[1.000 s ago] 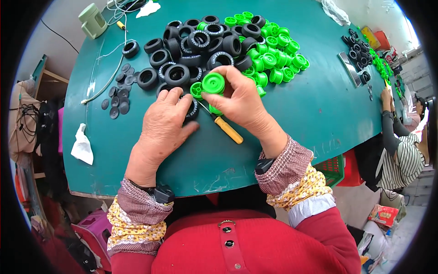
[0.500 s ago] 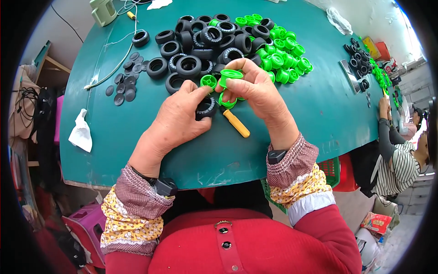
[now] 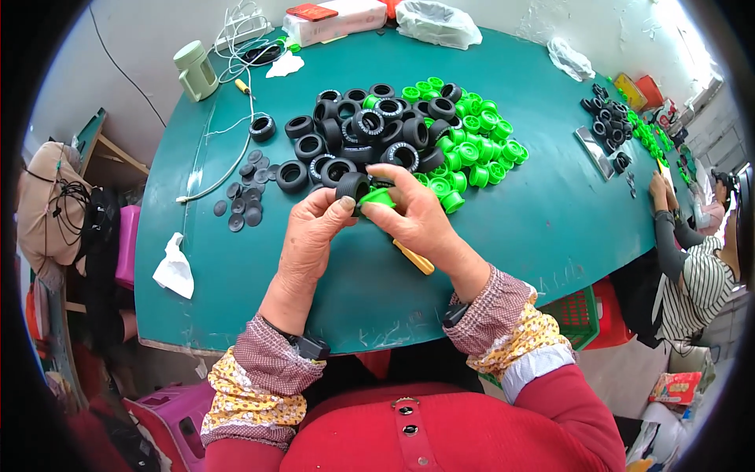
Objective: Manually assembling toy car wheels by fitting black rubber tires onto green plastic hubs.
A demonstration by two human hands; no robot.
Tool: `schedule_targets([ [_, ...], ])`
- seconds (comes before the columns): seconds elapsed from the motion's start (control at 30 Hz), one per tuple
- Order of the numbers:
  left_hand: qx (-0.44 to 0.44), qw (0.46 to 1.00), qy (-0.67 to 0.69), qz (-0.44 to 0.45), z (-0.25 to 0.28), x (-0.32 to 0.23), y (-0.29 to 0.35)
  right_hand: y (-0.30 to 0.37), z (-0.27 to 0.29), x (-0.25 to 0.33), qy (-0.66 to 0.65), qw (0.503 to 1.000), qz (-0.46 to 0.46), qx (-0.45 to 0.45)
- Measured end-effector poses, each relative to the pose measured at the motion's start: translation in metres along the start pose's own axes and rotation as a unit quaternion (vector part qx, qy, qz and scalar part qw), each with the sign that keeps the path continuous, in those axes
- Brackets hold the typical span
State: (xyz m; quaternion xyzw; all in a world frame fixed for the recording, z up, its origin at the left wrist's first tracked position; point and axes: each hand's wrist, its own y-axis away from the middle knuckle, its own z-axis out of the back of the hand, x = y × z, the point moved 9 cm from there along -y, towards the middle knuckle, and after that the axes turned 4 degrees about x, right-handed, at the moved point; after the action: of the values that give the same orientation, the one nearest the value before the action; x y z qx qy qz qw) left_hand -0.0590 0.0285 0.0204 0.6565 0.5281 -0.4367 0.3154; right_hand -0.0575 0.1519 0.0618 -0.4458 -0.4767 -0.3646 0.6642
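Observation:
Between its thumb and fingers my left hand (image 3: 313,228) grips a small black toy tyre (image 3: 351,186), turned on its side. My right hand (image 3: 421,222) is closed on a bright green plastic wheel rim (image 3: 380,197), which is held against the tyre's right side. How far the rim sits inside the tyre is hidden by my fingers. Beneath my right hand a tool with a yellow handle (image 3: 414,257) lies on the green table (image 3: 259,315). Just beyond my hands is a heap of black tyres (image 3: 368,123), with a heap of green rims (image 3: 472,149) to its right.
Several flat black discs (image 3: 250,200) and a crumpled white tissue (image 3: 174,267) lie at left. A pale cable (image 3: 228,177) runs across the table to a green jug (image 3: 196,71). At far right, a co-worker in a striped shirt (image 3: 688,295) has hands near more rims.
The view has tilted upward. My left hand has turned the tyre onto its side. My right hand has brought its green rim down from above against the tyre.

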Motion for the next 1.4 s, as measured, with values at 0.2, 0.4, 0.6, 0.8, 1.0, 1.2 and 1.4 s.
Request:
schedule_targets([
  [0.2,0.035,0.997,0.070,-0.025,-0.013,-0.015,-0.005,-0.017,-0.003,0.005,0.058,0.995,0.077,-0.004],
  [0.4,0.097,0.985,0.137,0.028,-0.014,0.004,-0.007,-0.018,-0.015,0.031,0.240,0.963,0.076,0.093],
  [0.6,0.016,1.000,0.027,0.000,-0.011,-0.004,0.002,-0.026,-0.012,0.008,-0.022,0.994,-0.073,0.084],
  [0.8,0.003,0.997,-0.069,-0.034,-0.006,-0.014,0.000,-0.026,-0.020,-0.004,-0.069,0.989,-0.094,0.086],
  [1.0,-0.013,0.987,-0.132,-0.086,-0.008,-0.025,0.000,-0.024,-0.009,-0.014,-0.094,0.991,-0.062,0.074],
  [1.2,0.020,0.976,-0.178,-0.126,-0.010,-0.027,0.000,-0.023,-0.008,-0.006,-0.052,0.995,-0.038,0.081],
  [1.4,0.015,0.975,-0.194,-0.111,-0.007,-0.032,0.001,-0.026,-0.016,-0.010,0.008,0.996,0.003,0.094],
])
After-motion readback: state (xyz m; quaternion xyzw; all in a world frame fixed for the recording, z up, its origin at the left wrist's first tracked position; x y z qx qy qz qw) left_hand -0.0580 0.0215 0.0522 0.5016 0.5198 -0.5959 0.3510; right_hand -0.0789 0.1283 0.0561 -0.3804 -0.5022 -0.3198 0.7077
